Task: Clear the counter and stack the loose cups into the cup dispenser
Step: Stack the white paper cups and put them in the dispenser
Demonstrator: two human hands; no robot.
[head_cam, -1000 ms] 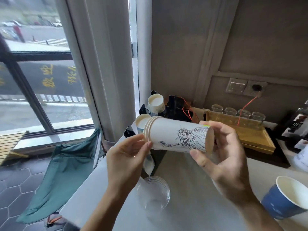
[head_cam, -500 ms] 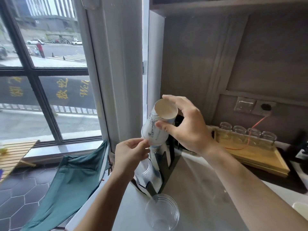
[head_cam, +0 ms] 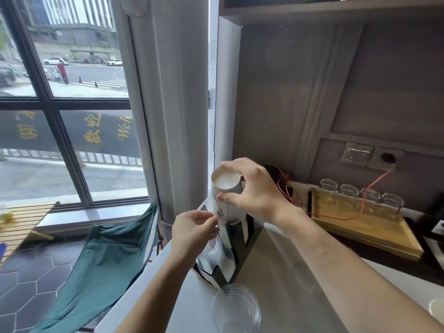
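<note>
Grey walls and a tall street window framed the pale desk (head_cam: 276,272), where the paper cup stack (head_cam: 227,198), held sideways a second before, now stood base-up over the black cup dispenser (head_cam: 236,239) at the far left corner. Right hand (head_cam: 252,188) fingers pinched its top, and left hand (head_cam: 192,230) fingers pinched its lower edge, so loading seemed nearly done. A clear plastic cup (head_cam: 235,308) waited nearer.

Only readable text from here: dark banner (head_cam: 72,133) outside the window, yellow lettering. I get "Wel", cut off by the window frame, plus Chinese characters, "欢迎" I think. Print on the paper cups (head_cam: 224,207) is too blurred.
</note>
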